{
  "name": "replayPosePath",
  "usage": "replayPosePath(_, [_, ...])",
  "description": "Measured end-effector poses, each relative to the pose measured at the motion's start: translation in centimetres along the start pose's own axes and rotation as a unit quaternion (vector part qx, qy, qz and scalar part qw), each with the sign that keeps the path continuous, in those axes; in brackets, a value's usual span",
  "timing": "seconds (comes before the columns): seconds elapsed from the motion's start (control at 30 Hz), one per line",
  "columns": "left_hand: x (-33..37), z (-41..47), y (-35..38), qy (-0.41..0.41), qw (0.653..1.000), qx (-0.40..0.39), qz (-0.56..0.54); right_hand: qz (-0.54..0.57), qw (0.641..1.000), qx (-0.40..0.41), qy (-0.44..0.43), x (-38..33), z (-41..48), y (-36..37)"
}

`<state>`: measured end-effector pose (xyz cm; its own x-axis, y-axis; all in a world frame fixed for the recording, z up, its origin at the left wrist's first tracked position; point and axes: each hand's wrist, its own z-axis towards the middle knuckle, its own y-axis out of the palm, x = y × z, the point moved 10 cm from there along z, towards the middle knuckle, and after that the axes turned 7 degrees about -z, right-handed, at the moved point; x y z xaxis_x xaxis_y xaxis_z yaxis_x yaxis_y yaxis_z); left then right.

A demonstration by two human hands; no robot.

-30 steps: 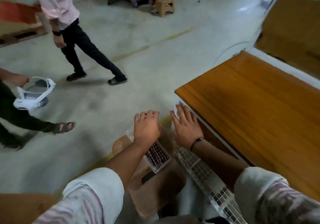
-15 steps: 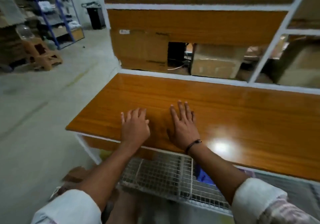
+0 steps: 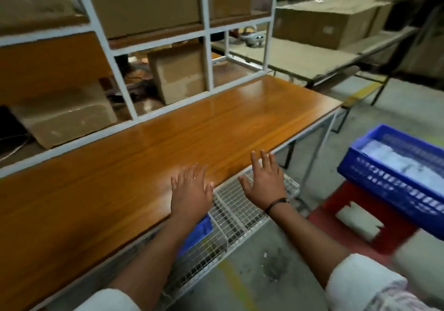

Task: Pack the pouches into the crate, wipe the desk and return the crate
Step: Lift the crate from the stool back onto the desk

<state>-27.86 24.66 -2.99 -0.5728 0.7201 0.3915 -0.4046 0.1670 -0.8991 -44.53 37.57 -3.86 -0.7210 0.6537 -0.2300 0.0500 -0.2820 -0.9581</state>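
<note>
A blue plastic crate [image 3: 394,181] with white pouches [image 3: 398,158] inside sits on a red stool [image 3: 336,209] at the right, off the desk. The orange wooden desk [image 3: 134,166] stretches across the middle with a bare top. My left hand [image 3: 191,194] is spread flat over the desk's near edge, fingers straight, holding nothing. My right hand [image 3: 264,182] hovers with fingers spread just beyond the desk's front edge, above the wire shelf [image 3: 237,205], also holding nothing. A dark band circles my right wrist.
A white metal rack [image 3: 206,53] with cardboard boxes [image 3: 177,72] backs the desk. A second blue item [image 3: 199,231] lies on the wire shelf under the desk. Another table with large boxes [image 3: 329,22] stands at the back right. Grey concrete floor lies below.
My view has swung right, from the floor and people on the left to the desk and then to the blue crate on the stool. Both hands stay spread and hold nothing; the right one has left the desktop.
</note>
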Motion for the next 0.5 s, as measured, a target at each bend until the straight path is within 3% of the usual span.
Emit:
replayPosePath(0.27, [17.8, 5.1, 13.5, 0.16, 0.977, -0.127, -0.057, 0.028, 0.97, -0.012, 0.241, 24.0, -4.7, -0.3])
replayPosePath(0.5, [30.5, 12.8, 23.7, 0.198, 0.953, -0.195, -0.118, 0.039, 0.919, 0.031, 0.392, 40.6, -4.7, -0.9])
